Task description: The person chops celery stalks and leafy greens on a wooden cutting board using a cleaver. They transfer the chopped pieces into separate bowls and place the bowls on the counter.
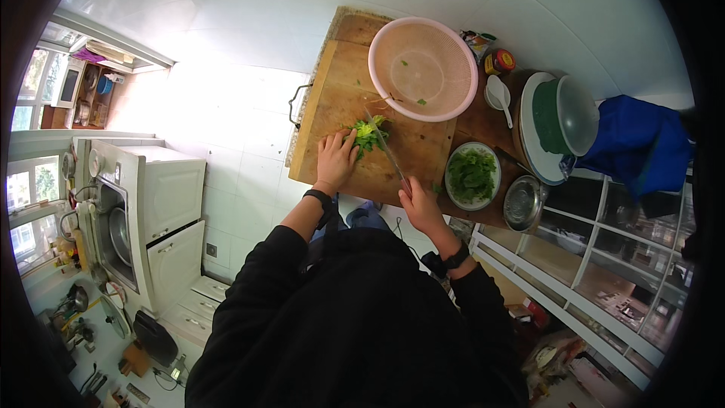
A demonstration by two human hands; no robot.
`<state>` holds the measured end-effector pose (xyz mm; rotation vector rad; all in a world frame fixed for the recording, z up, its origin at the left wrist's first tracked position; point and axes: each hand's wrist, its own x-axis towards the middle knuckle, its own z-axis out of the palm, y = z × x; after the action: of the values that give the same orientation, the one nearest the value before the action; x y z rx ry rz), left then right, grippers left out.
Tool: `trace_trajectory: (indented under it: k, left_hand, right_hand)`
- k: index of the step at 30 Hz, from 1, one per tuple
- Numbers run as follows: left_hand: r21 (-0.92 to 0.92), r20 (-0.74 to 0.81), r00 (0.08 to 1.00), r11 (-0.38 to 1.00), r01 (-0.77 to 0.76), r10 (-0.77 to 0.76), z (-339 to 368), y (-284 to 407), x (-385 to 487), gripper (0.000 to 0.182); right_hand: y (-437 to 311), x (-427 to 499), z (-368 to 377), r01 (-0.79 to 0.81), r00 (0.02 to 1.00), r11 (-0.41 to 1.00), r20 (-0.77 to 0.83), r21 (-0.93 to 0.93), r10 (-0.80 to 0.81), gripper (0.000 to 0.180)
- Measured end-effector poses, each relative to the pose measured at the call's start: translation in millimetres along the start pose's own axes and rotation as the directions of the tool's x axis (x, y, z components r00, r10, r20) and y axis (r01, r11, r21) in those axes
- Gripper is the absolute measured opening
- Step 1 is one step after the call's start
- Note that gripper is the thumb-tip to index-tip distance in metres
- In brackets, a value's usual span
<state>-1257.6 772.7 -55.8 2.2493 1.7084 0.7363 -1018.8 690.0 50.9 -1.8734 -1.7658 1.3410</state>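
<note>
A bunch of leafy greens (pixel 368 135) lies on a wooden cutting board (pixel 328 102). My left hand (pixel 336 158) presses over its near left side, fingers spread forward and holding the leaves down. In my right hand (pixel 420 204) is the handle of a kitchen knife (pixel 388 154), its blade slanting up and left to the stem end of the greens. Whether the edge touches the board cannot be told. Thin brown root strands (pixel 378 101) lie beyond the blade, by the rim of a pink plastic colander (pixel 375 76) that holds a few leaf scraps.
Right of the board stand a white bowl of cut greens (pixel 473 174), a metal bowl (pixel 524 203), a small bowl with a white spoon (pixel 500 93), a red-lidded jar (pixel 499 61) and a stacked green basin (pixel 546 116). A sink cabinet (pixel 173 192) is at left.
</note>
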Motion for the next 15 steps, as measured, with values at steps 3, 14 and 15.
trace_trajectory:
  k: [3, 14, 15]
  left_hand:
    - [0.022, -0.012, 1.0, 1.0, -0.014, 0.014, 3.1, -0.6, 0.1, 0.041]
    - [0.032, 0.037, 0.998, 0.999, -0.044, 0.043, -7.0, -1.4, 6.4, 0.047]
    - [0.007, 0.029, 0.999, 0.999, -0.039, 0.039, -9.1, -0.6, 7.5, 0.049]
  right_hand:
    - [0.5, 9.6, -0.6, 0.041, 0.999, 0.998, -0.019, -0.051, -0.042, 0.03]
    - [15.7, 57.6, 27.1, 0.034, 0.995, 0.999, -0.091, -0.04, -0.038, 0.032]
    - [15.7, 56.5, 24.8, 0.062, 0.991, 0.997, -0.114, -0.049, -0.068, 0.032]
